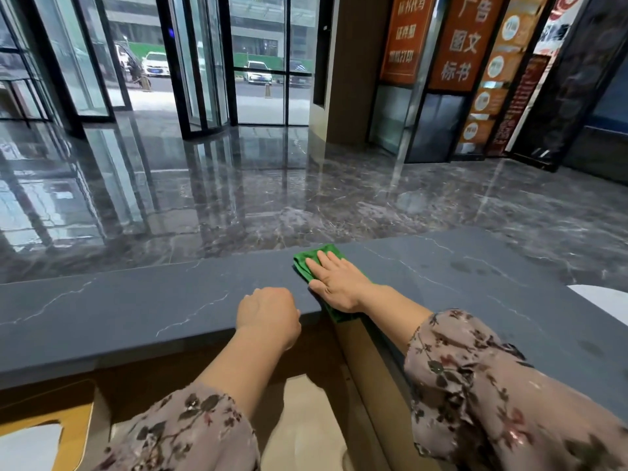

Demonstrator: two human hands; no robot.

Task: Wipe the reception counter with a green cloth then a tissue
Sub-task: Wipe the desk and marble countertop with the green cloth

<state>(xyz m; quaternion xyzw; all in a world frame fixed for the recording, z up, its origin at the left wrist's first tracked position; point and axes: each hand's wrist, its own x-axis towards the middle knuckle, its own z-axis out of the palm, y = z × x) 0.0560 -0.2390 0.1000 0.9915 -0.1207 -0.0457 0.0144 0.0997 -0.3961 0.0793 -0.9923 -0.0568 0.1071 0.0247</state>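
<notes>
Daylight pours through the glass doors [204, 62] on my feed, glaring white off the polished floor [238, 185]. The counter [136, 311] sits evenly lit, soft shadow beneath its edge. Wide-angle bending bows the frame edges; the signs [465, 39] read slightly blurred.

Grey veined counter [136, 311], green cloth [301, 263] flat across its depth, left hand [268, 311] curled on nr edge

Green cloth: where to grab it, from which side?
Pinch the cloth's near end, which hangs over the counter's near edge; come from the person's side. The rest lies flat, pressed under the right hand, offering no lip.
</notes>
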